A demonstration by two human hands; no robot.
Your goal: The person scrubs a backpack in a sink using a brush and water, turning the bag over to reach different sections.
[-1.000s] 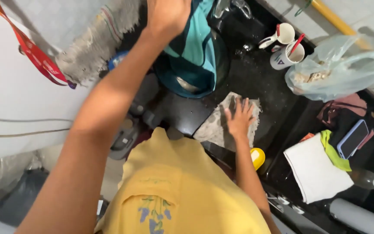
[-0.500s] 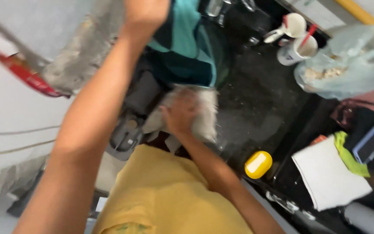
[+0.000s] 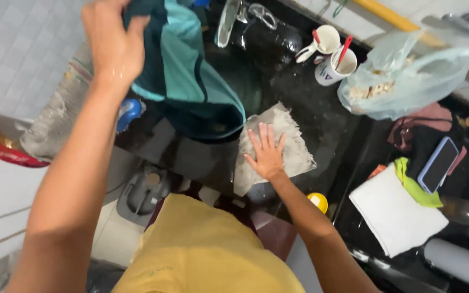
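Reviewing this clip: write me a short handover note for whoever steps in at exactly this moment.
Left hand: raised, gripping a teal cloth bag held up off the black counter.
Right hand: flat, fingers spread, pressing a frayed grey rag onto the wet counter near its front edge.
Nearby: two white mugs and a clear plastic bag at the back; folded white towel, phone and small yellow cap to the right.
Done: bag lifted clear, rag down on the counter.
Left: counter surface looks wet and streaked; bag not yet set down.

Dark wet stone counter (image 3: pixel 321 125), pale tiled wall (image 3: pixel 12 49), yellow pipe (image 3: pixel 408 24).
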